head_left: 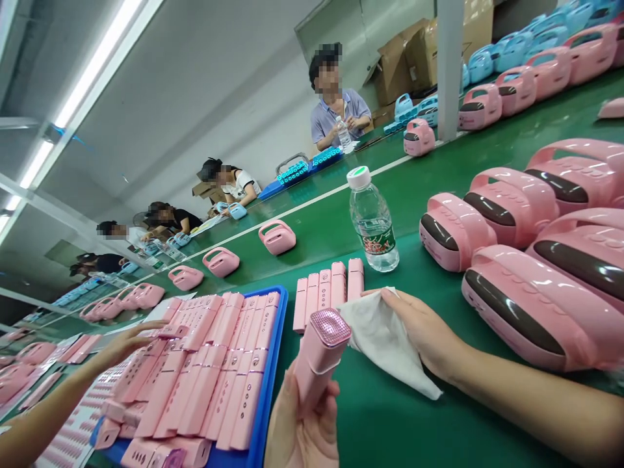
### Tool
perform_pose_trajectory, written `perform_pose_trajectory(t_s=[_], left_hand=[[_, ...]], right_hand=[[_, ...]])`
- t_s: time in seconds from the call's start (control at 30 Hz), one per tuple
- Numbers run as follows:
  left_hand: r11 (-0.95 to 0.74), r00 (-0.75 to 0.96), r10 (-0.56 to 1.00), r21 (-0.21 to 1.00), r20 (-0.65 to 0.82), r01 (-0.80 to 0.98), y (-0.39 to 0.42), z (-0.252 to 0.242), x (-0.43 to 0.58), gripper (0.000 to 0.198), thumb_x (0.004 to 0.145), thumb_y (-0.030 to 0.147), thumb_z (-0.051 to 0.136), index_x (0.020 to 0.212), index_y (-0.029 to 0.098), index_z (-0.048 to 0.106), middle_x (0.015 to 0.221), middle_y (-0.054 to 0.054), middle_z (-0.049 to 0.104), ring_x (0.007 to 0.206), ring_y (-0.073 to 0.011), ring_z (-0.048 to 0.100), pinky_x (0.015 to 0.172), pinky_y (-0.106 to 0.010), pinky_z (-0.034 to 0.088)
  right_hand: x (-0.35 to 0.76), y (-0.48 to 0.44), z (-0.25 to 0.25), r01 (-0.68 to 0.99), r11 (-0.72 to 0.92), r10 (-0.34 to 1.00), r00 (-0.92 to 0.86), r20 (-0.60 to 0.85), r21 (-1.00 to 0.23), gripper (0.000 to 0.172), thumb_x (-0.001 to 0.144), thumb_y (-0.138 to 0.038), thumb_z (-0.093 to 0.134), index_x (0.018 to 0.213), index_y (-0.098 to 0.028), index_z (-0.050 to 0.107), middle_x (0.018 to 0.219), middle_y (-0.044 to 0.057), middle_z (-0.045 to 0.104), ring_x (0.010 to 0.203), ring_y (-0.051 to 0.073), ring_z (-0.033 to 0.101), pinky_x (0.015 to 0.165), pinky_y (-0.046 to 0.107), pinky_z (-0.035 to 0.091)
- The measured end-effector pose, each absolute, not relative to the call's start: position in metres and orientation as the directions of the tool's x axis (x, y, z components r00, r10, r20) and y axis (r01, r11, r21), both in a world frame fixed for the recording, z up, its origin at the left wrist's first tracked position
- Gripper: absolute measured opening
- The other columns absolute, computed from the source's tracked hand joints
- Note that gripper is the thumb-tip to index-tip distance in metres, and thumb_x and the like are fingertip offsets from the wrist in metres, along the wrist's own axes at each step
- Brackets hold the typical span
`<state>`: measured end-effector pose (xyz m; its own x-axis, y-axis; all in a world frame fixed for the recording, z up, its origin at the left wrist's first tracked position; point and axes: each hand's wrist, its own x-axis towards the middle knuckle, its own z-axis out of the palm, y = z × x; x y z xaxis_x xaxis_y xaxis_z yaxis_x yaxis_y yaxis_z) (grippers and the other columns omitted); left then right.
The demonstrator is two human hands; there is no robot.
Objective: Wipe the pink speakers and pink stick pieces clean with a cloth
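Head view: L hand [302,432] at bottom centre, clamped round pink bar [316,367], bar tilted w/ sparkly pink end up. R hand [419,331], to its right, pinches white cloth [385,344], cloth touching bar's top end. Just past them, 5 pink bars [327,292] lie side by side on green tabletop [390,422]. Blue tray [279,364] of more bars at lower left, another person's hand [129,344] over it. Big pink handled units [536,305] fill right side, water bottle [373,224] upper centre, co-workers [336,110] along far side of tabletop.
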<state>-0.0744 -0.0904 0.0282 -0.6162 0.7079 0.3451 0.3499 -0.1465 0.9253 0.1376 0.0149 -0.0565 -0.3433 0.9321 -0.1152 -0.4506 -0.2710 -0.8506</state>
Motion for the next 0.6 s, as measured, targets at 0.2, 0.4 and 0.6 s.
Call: perform_pose_trajectory(t_s=[0.2, 0.4, 0.6], left_hand=[[0.117, -0.527, 0.8, 0.936, -0.287, -0.331, -0.103, -0.032, -0.001, 0.027, 0.079, 0.047, 0.054, 0.075, 0.023, 0.066, 0.065, -0.002, 0.065, 0.056, -0.0126, 0.063, 0.043, -0.018, 0.048], [0.258, -0.177, 0.667, 0.447, -0.724, -0.856, -0.101, -0.024, 0.02, 0.037, 0.083, 0.043, 0.051, 0.069, 0.012, 0.066, 0.057, -0.002, 0.064, 0.048, -0.006, 0.061, 0.046, -0.011, 0.05], [0.303, -0.113, 0.637, 0.383, -0.763, -0.873, -0.096, -0.009, 0.034, 0.049, 0.087, 0.04, 0.043, 0.062, 0.004, 0.064, 0.056, -0.008, 0.066, 0.041, -0.0084, 0.059, 0.04, -0.014, 0.048]], right_hand=[[0.136, 0.002, -0.034, -0.57, -0.378, 0.896, -0.423, -0.134, -0.729, 0.021, 0.083, -0.04, 0.053, 0.084, -0.021, 0.061, 0.081, 0.004, 0.07, 0.081, 0.023, 0.065, 0.072, 0.031, 0.05], [0.135, -0.016, -0.015, -0.636, -0.38, 0.882, -0.469, -0.056, -0.672, 0.024, 0.084, -0.039, 0.054, 0.099, -0.023, 0.065, 0.092, 0.003, 0.071, 0.08, 0.02, 0.065, 0.064, 0.026, 0.052], [0.137, -0.027, -0.01, -0.471, -0.223, 0.886, -0.463, 0.024, -0.853, 0.042, 0.086, -0.048, 0.047, 0.122, -0.027, 0.054, 0.095, 0.003, 0.07, 0.053, 0.014, 0.059, 0.046, 0.023, 0.05]])
